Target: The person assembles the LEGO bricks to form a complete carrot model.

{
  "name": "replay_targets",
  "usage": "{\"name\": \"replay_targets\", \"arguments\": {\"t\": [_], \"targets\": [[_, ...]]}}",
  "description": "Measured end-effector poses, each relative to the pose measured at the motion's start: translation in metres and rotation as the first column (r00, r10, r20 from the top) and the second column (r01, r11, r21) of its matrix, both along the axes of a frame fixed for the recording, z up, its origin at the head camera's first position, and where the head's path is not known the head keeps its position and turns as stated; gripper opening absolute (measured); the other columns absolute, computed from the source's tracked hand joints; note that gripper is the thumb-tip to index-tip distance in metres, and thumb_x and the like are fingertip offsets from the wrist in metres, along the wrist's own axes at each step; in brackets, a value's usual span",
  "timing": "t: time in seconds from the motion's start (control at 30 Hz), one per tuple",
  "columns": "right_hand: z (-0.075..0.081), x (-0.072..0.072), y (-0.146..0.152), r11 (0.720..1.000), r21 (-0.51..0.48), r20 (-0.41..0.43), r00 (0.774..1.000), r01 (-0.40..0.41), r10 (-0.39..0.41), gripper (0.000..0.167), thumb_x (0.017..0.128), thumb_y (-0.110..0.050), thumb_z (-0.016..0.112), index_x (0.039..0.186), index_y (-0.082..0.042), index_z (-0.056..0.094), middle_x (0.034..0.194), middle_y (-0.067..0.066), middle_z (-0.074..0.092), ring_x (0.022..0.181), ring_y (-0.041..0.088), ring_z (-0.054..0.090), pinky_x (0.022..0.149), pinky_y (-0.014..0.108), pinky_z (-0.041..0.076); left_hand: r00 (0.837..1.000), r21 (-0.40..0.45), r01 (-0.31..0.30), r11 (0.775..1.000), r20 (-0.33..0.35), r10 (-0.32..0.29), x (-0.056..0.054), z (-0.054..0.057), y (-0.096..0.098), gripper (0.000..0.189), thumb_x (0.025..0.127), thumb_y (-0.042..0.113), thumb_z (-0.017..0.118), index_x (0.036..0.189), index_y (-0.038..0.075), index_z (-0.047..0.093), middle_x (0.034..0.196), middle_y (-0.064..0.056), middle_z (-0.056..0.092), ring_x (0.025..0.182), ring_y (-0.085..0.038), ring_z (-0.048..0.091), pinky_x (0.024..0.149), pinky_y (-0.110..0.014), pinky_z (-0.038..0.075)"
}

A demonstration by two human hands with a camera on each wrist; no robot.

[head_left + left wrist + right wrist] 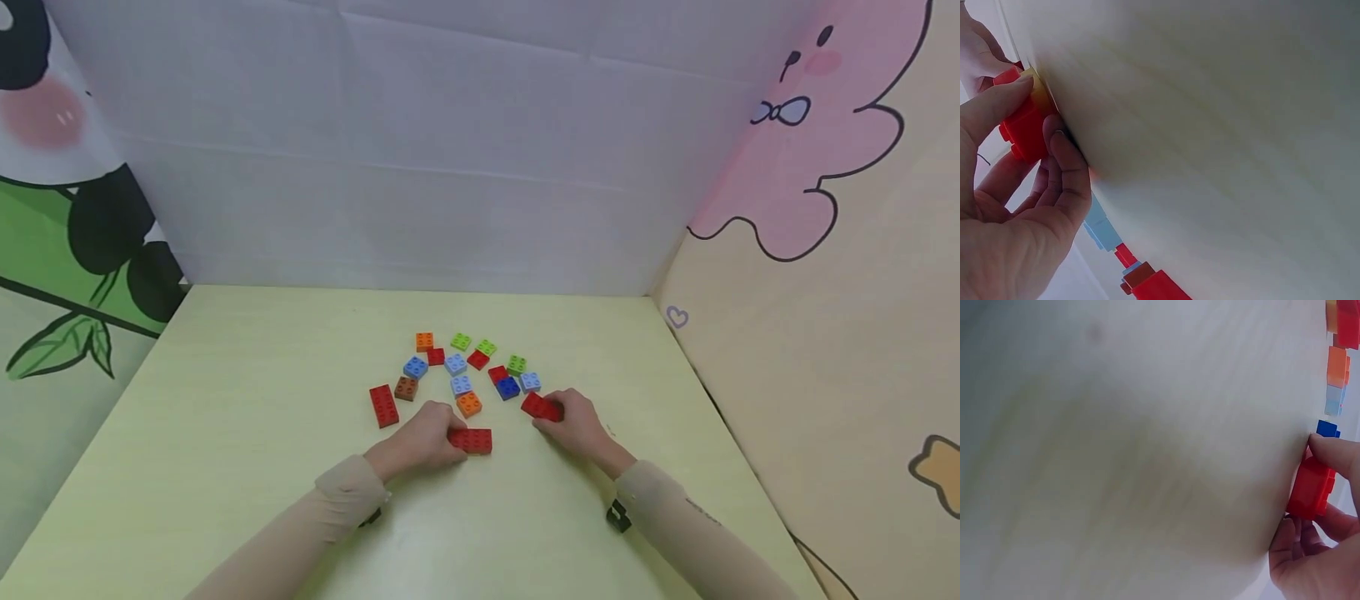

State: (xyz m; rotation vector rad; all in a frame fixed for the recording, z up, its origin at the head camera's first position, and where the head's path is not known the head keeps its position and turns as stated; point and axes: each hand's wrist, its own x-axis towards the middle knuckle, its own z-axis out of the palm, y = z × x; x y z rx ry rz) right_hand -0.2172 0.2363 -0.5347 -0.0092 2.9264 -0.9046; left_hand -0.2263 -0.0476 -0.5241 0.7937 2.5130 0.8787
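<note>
My left hand (pixel 423 437) grips a long red toy brick (pixel 474 441) by its left end, at the near side of the group. In the left wrist view, yellow (pixel 1040 92) shows on the table side of that brick, between it and the tabletop. My right hand (pixel 577 421) pinches another red toy brick (pixel 537 406) between thumb and fingers at the group's right end. The right wrist view has this brick (pixel 1309 487) down close to the tabletop, studs facing up. A dark blue brick (pixel 507 388) and a light blue brick (pixel 530 382) lie just beyond it.
Several small bricks spread in an arc ahead of the hands, among them an orange brick (pixel 469 405), a brown brick (pixel 407 388) and a green brick (pixel 517 364). A long red brick (pixel 384 406) lies left. A white back wall (pixel 420 208) borders the pale tabletop (pixel 247 375).
</note>
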Motion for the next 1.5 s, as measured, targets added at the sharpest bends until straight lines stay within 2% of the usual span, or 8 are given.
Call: {"name": "replay_targets", "arguments": {"t": [0.2, 0.4, 0.53, 0.73, 1.0, 1.23, 1.5], "targets": [[-0.003, 0.001, -0.001, 1.0, -0.002, 0.013, 1.0, 0.011, -0.011, 0.047, 0.081, -0.032, 0.077, 0.119, -0.009, 0.062, 0.101, 0.002, 0.055, 0.091, 0.02, 0.05, 0.074, 0.035, 0.046, 1.0, -0.001, -0.012, 1.0, 0.022, 0.012, 0.001, -0.001, 0.0, 0.036, 0.077, 0.022, 0.08, 0.109, 0.007, 0.072, 0.082, 0.007, 0.056, 0.081, -0.015, 0.05, 0.066, -0.029, 0.044], [0.002, 0.001, -0.003, 1.0, 0.012, 0.01, 1.0, 0.009, -0.009, 0.044, 0.082, -0.031, 0.076, 0.118, -0.01, 0.063, 0.101, 0.001, 0.055, 0.091, 0.02, 0.051, 0.075, 0.035, 0.046, 1.0, -0.001, 0.004, 1.0, -0.026, -0.004, 0.0, 0.0, 0.001, 0.037, 0.076, 0.024, 0.08, 0.108, 0.009, 0.069, 0.086, 0.008, 0.057, 0.08, -0.013, 0.052, 0.065, -0.028, 0.046], [0.006, 0.003, -0.006, 1.0, 0.002, 0.022, 1.0, -0.01, 0.01, 0.045, 0.082, -0.03, 0.077, 0.119, -0.01, 0.063, 0.102, 0.001, 0.057, 0.091, 0.019, 0.052, 0.076, 0.036, 0.047, 0.999, 0.006, 0.011, 1.0, -0.034, -0.011, 0.0, 0.0, 0.0, 0.04, 0.074, 0.025, 0.081, 0.108, 0.01, 0.068, 0.086, 0.007, 0.057, 0.08, -0.014, 0.052, 0.067, -0.029, 0.046], [0.009, 0.006, -0.01, 0.999, -0.019, 0.057, 0.998, -0.036, 0.037, 0.046, 0.083, -0.027, 0.076, 0.123, -0.01, 0.06, 0.107, 0.001, 0.057, 0.095, 0.019, 0.052, 0.079, 0.036, 0.048, 0.999, -0.01, 0.026, 1.0, -0.045, -0.026, 0.0, 0.001, -0.001, 0.045, 0.075, 0.037, 0.081, 0.112, 0.014, 0.069, 0.087, 0.012, 0.058, 0.082, -0.013, 0.051, 0.068, -0.03, 0.044], [0.015, 0.008, -0.012, 0.997, -0.025, 0.054, 0.996, -0.07, 0.071, 0.047, 0.084, -0.026, 0.074, 0.126, -0.011, 0.059, 0.109, 0.001, 0.057, 0.094, 0.018, 0.051, 0.077, 0.034, 0.049, 0.996, -0.017, 0.04, 0.999, -0.083, -0.041, 0.001, 0.002, 0.002, 0.041, 0.079, 0.035, 0.078, 0.112, 0.012, 0.071, 0.084, 0.013, 0.059, 0.078, -0.011, 0.05, 0.066, -0.029, 0.043], [0.029, 0.017, -0.019, 0.986, -0.046, 0.008, 0.987, -0.157, 0.158, 0.045, 0.084, -0.026, 0.075, 0.126, -0.016, 0.062, 0.11, -0.001, 0.058, 0.093, 0.018, 0.051, 0.073, 0.032, 0.048, 0.997, -0.024, 0.023, 0.999, -0.073, -0.025, 0.001, -0.001, 0.002, 0.043, 0.078, 0.034, 0.079, 0.113, 0.011, 0.071, 0.092, 0.01, 0.062, 0.082, -0.011, 0.05, 0.068, -0.029, 0.043], [0.041, 0.025, -0.029, 0.966, -0.047, -0.021, 0.967, -0.254, 0.253, 0.041, 0.084, -0.023, 0.075, 0.123, -0.014, 0.064, 0.113, -0.002, 0.06, 0.094, 0.015, 0.052, 0.075, 0.031, 0.047, 0.998, -0.025, 0.019, 1.0, -0.064, -0.02, -0.001, -0.002, 0.004, 0.043, 0.078, 0.032, 0.079, 0.114, 0.011, 0.071, 0.089, 0.011, 0.063, 0.079, -0.012, 0.051, 0.066, -0.028, 0.043]]}}
